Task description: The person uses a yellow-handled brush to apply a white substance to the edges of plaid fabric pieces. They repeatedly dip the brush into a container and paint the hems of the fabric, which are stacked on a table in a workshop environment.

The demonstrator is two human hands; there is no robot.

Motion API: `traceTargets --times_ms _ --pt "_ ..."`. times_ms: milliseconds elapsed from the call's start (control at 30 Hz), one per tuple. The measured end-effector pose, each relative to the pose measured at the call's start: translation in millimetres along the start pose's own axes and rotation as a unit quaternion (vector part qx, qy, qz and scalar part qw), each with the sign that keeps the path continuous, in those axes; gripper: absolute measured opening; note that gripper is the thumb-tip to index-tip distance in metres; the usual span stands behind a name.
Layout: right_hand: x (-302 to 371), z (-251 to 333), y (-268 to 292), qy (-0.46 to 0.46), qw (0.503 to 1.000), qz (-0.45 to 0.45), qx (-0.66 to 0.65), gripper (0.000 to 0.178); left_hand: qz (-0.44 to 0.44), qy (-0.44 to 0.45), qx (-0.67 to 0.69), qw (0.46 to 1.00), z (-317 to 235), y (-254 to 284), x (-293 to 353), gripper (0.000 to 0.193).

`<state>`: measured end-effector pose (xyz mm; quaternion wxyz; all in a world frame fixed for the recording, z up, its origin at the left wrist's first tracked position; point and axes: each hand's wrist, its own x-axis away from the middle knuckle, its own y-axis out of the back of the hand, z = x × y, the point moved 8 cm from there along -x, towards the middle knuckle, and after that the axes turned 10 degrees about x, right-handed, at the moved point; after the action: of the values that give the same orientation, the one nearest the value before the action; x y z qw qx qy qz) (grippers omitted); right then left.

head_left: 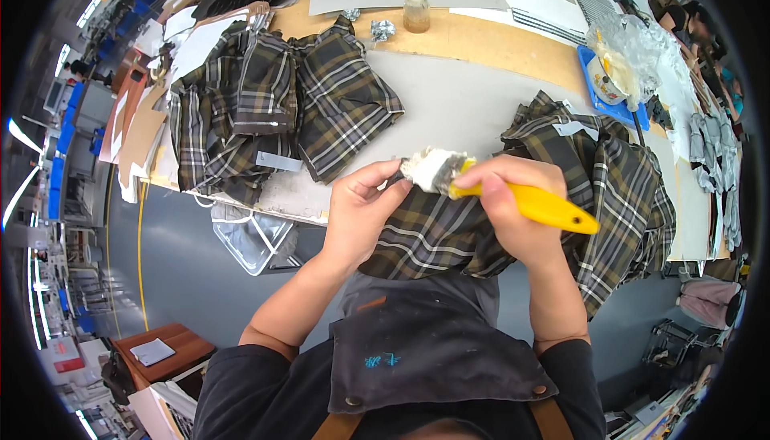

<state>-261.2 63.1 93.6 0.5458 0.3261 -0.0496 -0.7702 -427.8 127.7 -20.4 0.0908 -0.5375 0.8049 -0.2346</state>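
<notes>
Brush (553,209) with yellow handle, gripped in the right hand (517,191), bristles thick with white paste (431,169), left hand (361,199) pinching a small dark edge (396,175) beside them, plaid garment (425,235) below, over the desk's (513,59) near side.

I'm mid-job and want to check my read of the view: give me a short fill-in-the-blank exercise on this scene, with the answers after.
1. The right hand holds a brush by its ____ handle.
2. The coating on the bristles is mostly ____ in colour.
3. The left hand is nearer to the bristles than to the brush's ____.
4. On the right, a bowl stands on a ____ plastic tray.

Missing words: yellow; white; handle; blue.
</notes>
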Motion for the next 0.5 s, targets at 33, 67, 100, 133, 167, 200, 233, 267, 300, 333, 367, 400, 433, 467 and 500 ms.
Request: traceTargets --times_ms 33,67,100,133,167,200,233,267,300,333,367,400,433,467,500 --pt "1.2 -0.6 -3.7 -0.01 1.0 0.023 -0.008 0.01 -0.002 0.005 0.0 1.0 0.5 1.2 0.8 0.023" --pt "3.0 -2.4 -2.5 -0.03 0.999 0.023 -0.033 0.011 -0.003 0.011 0.0 1.0 0.3 3.1 1.8 0.023" --pt "3.5 -3.6 0.5 -0.047 0.997 0.022 -0.056 0.011 -0.003 0.013 0.0 1.0 -1.1 2.9 0.4 0.023" --pt "4.0 -5.0 3.1 -0.064 0.995 0.022 -0.079 0.011 0.003 0.017 0.007 1.0 -3.6 -0.1 -0.7 0.023" --pt "4.0 -7.1 4.1 -0.081 0.991 0.021 -0.102 0.011 0.008 0.022 0.014 1.0 -8.1 -4.8 -1.5 0.022" --pt "4.6 -0.9 -1.4 -0.032 0.996 0.048 -0.062 0.011 0.014 0.03 0.021 0.999 -8.5 -7.7 -0.5 0.022" --pt "4.5 -2.5 1.9 -0.018 1.0 0.011 -0.021 0.011 0.01 0.031 0.027 0.999 -7.4 -6.5 0.1 0.022" --pt "4.7 -4.4 4.7 -0.004 0.999 -0.027 0.02 0.011 0.006 0.032 0.034 0.999 -6.0 -4.7 0.8 0.022" --pt "3.6 -4.2 9.0 0.015 0.996 -0.064 0.06 0.011 0.003 0.029 0.041 0.999 -7.0 -4.7 -0.9 0.022" --pt "6.1 -8.0 9.6 0.005 0.998 -0.053 -0.02 0.01 0.003 0.028 0.045 0.999 -13.8 -11.0 1.8 0.022" --pt "3.9 -7.3 7.4 0.001 0.999 -0.031 -0.011 0.01 0.005 0.034 0.046 0.998 -13.2 -12.0 0.4 0.023" --pt "3.4 -5.0 4.3 -0.006 1.0 -0.007 -0.003 0.01 0.005 0.043 0.047 0.998 -11.6 -11.2 1.3 0.023" --pt "3.1 -3.5 0.7 -0.012 1.0 0.016 0.004 0.011 0.005 0.051 0.048 0.998 -9.8 -10.0 2.2 0.025" --pt "1.7 -2.2 4.9 -0.011 0.997 -0.013 0.077 0.011 0.0 0.049 0.036 0.998 -4.9 -3.4 1.6 0.026" --pt "1.6 -3.0 6.8 -0.023 0.999 -0.012 0.034 0.011 0.001 0.051 0.041 0.998 -6.3 -5.1 1.4 0.025"
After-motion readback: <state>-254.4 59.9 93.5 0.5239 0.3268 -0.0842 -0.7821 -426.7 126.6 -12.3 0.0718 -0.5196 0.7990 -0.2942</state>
